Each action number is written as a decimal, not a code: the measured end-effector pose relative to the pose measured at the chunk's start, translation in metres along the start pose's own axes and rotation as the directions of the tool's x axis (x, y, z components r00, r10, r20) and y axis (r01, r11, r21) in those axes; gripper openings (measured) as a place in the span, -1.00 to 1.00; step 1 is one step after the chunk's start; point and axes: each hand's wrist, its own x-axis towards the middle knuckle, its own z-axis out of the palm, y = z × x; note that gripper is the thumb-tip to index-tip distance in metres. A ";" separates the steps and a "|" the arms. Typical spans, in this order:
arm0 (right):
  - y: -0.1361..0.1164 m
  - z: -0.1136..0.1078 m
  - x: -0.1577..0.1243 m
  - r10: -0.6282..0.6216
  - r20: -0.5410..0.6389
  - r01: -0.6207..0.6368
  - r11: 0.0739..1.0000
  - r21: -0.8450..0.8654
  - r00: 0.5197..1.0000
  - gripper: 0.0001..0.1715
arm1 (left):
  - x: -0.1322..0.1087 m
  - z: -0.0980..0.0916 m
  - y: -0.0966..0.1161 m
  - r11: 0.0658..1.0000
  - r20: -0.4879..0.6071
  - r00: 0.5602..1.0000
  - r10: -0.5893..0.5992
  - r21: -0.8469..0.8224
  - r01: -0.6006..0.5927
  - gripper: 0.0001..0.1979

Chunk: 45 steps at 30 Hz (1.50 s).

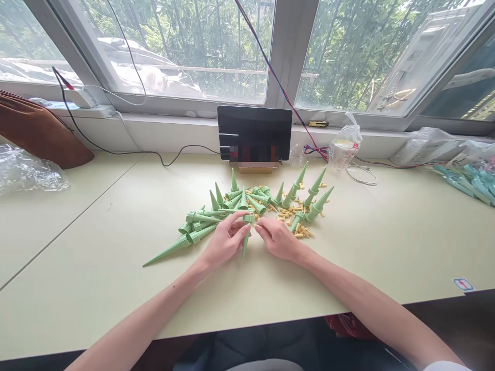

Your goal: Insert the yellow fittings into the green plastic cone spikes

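My left hand grips a green plant watering spike, its point downward and its collar up between thumb and fingers. Close beside it, my right hand has its fingertips pinched at the spike's side; a small pale yellow bit shows there, mostly hidden. Behind my hands lies a heap of green watering spikes, some lying flat, some standing point up. Small yellow valve pieces are scattered among them. At the right, several spikes fitted with yellow pieces stand tilted, such as one green spike.
A tablet leans on a small stand by the window, with a black cable running left. A bagged cup and a coiled white cable sit back right. Plastic bags lie far right, clear plastic and a brown bag far left.
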 end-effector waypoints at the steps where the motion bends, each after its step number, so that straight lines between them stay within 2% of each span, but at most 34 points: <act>1: -0.001 0.000 0.000 0.024 0.007 -0.024 0.998 0.053 1.000 -0.68 | 0.000 0.000 0.000 1.000 -0.002 1.000 0.011 0.015 -0.011 -0.55; 5: -0.006 -0.003 0.002 0.142 0.035 -0.146 0.965 0.218 0.989 -0.67 | 0.000 0.000 0.001 0.997 -0.017 0.999 0.040 0.065 -0.039 -0.57; 7: -0.009 -0.004 0.003 0.228 0.096 -0.247 0.912 0.327 0.969 -0.65 | 0.000 0.001 0.000 0.996 -0.033 0.998 0.049 0.075 -0.046 -0.57; 10: -0.012 -0.006 0.005 0.328 0.232 -0.402 0.749 0.527 0.916 -0.61 | 0.000 0.001 0.000 0.995 -0.057 0.996 0.064 0.075 -0.060 -0.56; 14: -0.012 -0.008 0.007 0.353 0.344 -0.489 0.529 0.693 0.870 -0.55 | 0.000 0.002 -0.001 0.994 -0.076 0.994 0.081 0.086 -0.074 -0.56; 17: -0.011 -0.008 0.009 0.351 0.375 -0.508 0.469 0.722 0.858 -0.53 | -0.001 0.003 0.000 0.995 -0.077 0.994 0.076 0.072 -0.070 -0.57; 19: -0.010 -0.007 0.008 0.354 0.337 -0.483 0.519 0.705 0.872 -0.53 | -0.001 0.004 0.001 0.998 -0.079 0.996 0.049 0.039 -0.046 -0.58; 25: -0.006 -0.003 0.004 0.286 0.135 -0.313 0.790 0.527 0.949 -0.69 | 0.001 0.003 0.004 0.992 -0.149 0.986 -0.078 -0.114 0.061 -0.57; 31: -0.002 0.000 0.002 0.164 -0.037 -0.147 0.950 0.276 0.986 -0.76 | 0.003 0.000 0.003 0.975 -0.160 0.979 -0.127 -0.203 0.094 -0.54; 36: 0.003 0.001 0.002 0.007 -0.104 0.006 0.993 0.120 0.995 -0.80 | 0.003 0.001 0.004 0.975 -0.137 0.981 -0.138 -0.193 0.110 -0.55; 45: 0.007 -0.002 0.002 -0.167 -0.140 0.148 0.979 -0.137 0.976 -0.89 | 0.002 0.003 0.003 0.980 -0.118 0.984 -0.135 -0.159 0.115 -0.59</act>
